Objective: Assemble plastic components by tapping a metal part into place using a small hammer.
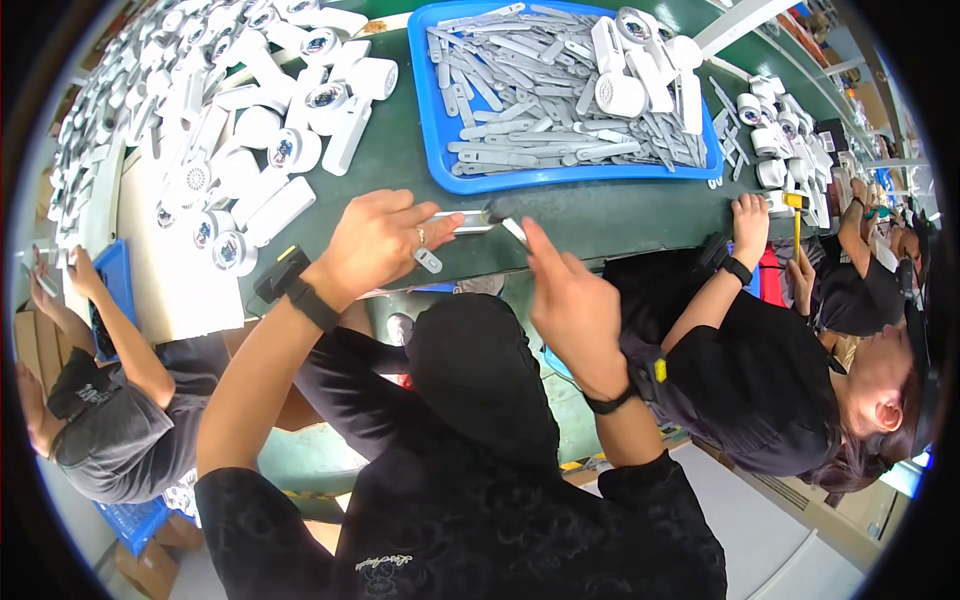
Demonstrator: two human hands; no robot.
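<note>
Over the front edge of the green bench, my left hand [375, 245], a ring on one finger, is closed on a slim light-grey strip [472, 222]. A second small grey piece with a rounded end [428, 260] sticks out below its fingers. My right hand [578, 310] is closed, its index finger stretched along a short white-handled tool [514, 231]. The tool's dark, blurred tip is at the right end of the strip; whether they touch I cannot tell. Just beyond both hands stands a blue tray [470, 184] heaped with loose grey strips [540, 110].
White round-headed devices [290, 150] crowd the bench on the left. More white housings [645, 70] lie on the tray's right end, others [775, 130] farther right. A co-worker [760, 370] sits close on my right, a hand on the bench edge; another person [130, 400] works at the left.
</note>
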